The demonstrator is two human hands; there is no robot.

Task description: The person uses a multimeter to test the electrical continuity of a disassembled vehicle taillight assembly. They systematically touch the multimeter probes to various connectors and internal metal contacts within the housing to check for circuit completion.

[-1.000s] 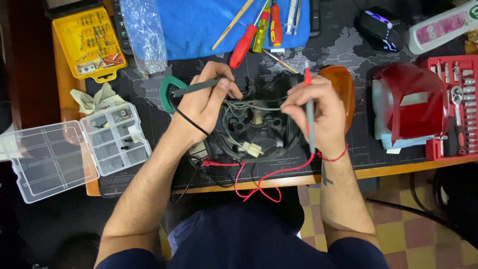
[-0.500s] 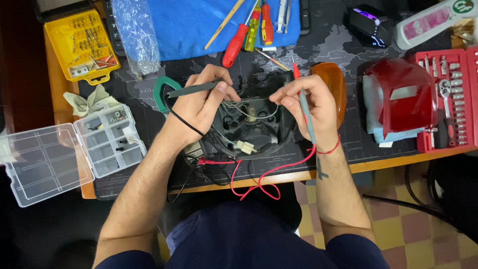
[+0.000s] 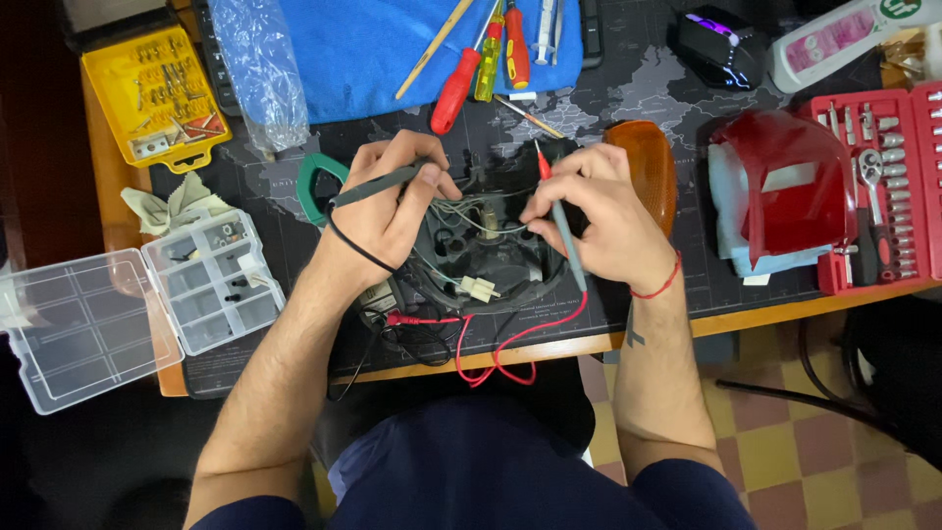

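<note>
Near the worktop (image 3: pixel 765 319) front edge, the left hand (image 3: pixel 388 211) and right hand (image 3: pixel 599 221) each gripped a grey probe (image 3: pixel 378 185) over the black housing (image 3: pixel 491 255). Left, an open clear box (image 3: pixel 128 304) held small parts.

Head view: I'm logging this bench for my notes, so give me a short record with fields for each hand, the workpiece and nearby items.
left hand: holds grey probe
right hand: holds red-tipped probe
workpiece: black housing with wires, between both hands
leads: red lead loops over desk edge
left of work: clear organiser, yellow bit case
right of work: orange lens, red lens, socket set
</note>
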